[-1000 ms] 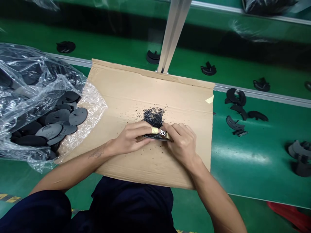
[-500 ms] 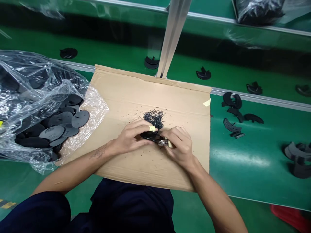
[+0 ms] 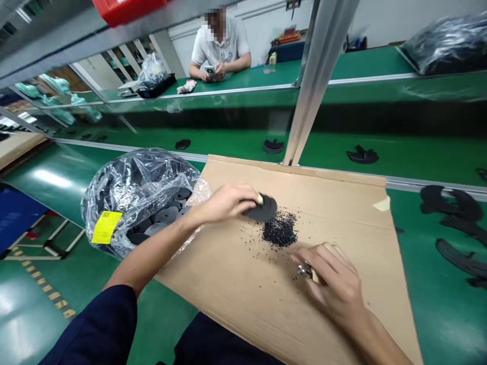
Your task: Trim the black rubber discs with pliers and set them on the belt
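Observation:
My left hand [image 3: 228, 202] is closed on a flat black plastic disc [image 3: 262, 209], held a little above the sheet of brown cardboard [image 3: 243, 284], just left of a small heap of black shavings [image 3: 280, 230]. A strip of tape wraps one fingertip. My right hand [image 3: 331, 281] rests low on the cardboard to the right of the heap, closed on a small metal tool [image 3: 304, 272] whose shiny tip sticks out.
A clear plastic bag [image 3: 129, 197] full of black discs lies left of the cardboard. Trimmed black pieces [image 3: 452, 213] lie on the green bench at right. A metal post [image 3: 315, 76] rises behind the cardboard. A person [image 3: 218, 45] sits across the far bench.
The hands have parted: my left hand lifted the disc up and away to the left, my right hand dropped back with the tool. The view tilted up, showing the room.

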A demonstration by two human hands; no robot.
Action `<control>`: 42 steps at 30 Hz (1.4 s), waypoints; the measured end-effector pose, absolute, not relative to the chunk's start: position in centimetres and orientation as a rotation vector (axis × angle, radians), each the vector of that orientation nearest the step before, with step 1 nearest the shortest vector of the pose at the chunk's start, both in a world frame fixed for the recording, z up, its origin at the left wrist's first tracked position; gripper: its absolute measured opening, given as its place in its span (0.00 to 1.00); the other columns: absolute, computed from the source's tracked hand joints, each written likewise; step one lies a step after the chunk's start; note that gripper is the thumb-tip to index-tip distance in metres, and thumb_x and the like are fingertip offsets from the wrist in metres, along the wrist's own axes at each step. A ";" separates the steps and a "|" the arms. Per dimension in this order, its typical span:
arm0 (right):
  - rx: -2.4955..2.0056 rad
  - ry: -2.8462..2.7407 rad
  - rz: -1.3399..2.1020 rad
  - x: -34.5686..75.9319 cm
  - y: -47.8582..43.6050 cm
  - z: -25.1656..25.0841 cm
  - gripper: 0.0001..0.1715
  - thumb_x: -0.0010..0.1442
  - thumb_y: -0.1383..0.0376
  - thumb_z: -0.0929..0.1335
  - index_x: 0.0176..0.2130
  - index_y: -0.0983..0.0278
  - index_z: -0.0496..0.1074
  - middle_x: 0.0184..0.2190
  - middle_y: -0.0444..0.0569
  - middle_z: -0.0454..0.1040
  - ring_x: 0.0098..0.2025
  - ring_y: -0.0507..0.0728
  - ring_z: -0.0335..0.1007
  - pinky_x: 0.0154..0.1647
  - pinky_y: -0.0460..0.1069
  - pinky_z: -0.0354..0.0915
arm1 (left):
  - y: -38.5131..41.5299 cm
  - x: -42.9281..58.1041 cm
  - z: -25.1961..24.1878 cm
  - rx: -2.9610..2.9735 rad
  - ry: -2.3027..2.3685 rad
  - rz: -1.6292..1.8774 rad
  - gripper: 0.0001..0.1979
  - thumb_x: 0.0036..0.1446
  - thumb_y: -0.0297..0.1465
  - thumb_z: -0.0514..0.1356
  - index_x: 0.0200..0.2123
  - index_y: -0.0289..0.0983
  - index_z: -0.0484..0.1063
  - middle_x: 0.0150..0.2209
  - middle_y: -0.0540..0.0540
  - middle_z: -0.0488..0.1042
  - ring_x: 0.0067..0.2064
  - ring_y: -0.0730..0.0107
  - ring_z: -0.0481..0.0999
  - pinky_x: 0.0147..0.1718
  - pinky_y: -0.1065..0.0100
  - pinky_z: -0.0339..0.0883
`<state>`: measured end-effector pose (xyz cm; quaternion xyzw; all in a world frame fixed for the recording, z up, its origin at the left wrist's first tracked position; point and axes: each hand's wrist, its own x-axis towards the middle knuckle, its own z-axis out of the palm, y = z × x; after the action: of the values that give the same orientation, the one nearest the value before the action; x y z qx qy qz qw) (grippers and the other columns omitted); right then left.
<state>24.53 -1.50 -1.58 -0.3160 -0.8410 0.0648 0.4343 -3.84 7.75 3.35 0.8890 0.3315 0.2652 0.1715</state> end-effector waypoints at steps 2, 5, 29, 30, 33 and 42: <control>-0.787 -2.093 0.170 24.6 -1.5 -1.6 0.13 0.62 0.76 0.68 0.44 0.62 0.72 0.30 0.48 0.74 0.29 0.55 0.65 0.30 0.52 0.58 | 11.9 -5.7 4.2 2.573 1.154 0.786 0.07 0.63 0.27 0.62 0.41 0.38 0.81 0.40 0.43 0.83 0.43 0.60 0.81 0.46 0.59 0.74; -0.808 -2.103 0.182 24.6 -1.7 -1.6 0.15 0.62 0.78 0.67 0.44 0.62 0.72 0.30 0.47 0.75 0.29 0.54 0.65 0.31 0.51 0.59 | 18.0 -8.0 4.6 2.395 1.709 0.676 0.07 0.56 0.25 0.64 0.37 0.37 0.81 0.43 0.43 0.83 0.48 0.57 0.80 0.52 0.58 0.72; -0.974 -2.148 0.189 25.4 -1.8 -2.6 0.16 0.63 0.77 0.62 0.45 0.64 0.72 0.29 0.48 0.71 0.31 0.56 0.61 0.32 0.51 0.56 | 28.7 2.3 -2.0 1.868 1.801 0.900 0.14 0.52 0.21 0.65 0.42 0.35 0.75 0.46 0.39 0.77 0.53 0.53 0.78 0.56 0.55 0.70; -0.971 -2.139 0.175 25.4 -1.8 -2.5 0.17 0.63 0.77 0.61 0.46 0.64 0.72 0.29 0.48 0.71 0.30 0.56 0.61 0.32 0.52 0.57 | 28.0 1.9 -1.4 1.865 1.772 0.952 0.13 0.52 0.20 0.64 0.42 0.34 0.74 0.44 0.40 0.77 0.50 0.55 0.78 0.54 0.56 0.71; -0.939 -2.094 0.229 25.3 -1.8 -2.4 0.19 0.64 0.76 0.61 0.49 0.63 0.73 0.30 0.49 0.74 0.31 0.57 0.67 0.33 0.52 0.62 | 24.7 0.0 0.5 1.871 1.684 1.064 0.11 0.54 0.21 0.61 0.42 0.34 0.72 0.44 0.43 0.77 0.46 0.62 0.77 0.49 0.62 0.73; -1.115 -1.772 0.859 23.8 -1.2 -2.0 0.17 0.68 0.54 0.68 0.51 0.60 0.75 0.31 0.46 0.77 0.29 0.54 0.70 0.32 0.48 0.67 | 3.8 0.6 0.1 1.789 0.902 0.972 0.08 0.63 0.33 0.64 0.43 0.35 0.71 0.44 0.43 0.76 0.45 0.67 0.79 0.44 0.69 0.74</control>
<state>23.81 -1.24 -1.98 -0.4460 -0.7086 0.3434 0.4254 0.63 3.78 0.09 0.7209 0.3633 0.3915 0.4416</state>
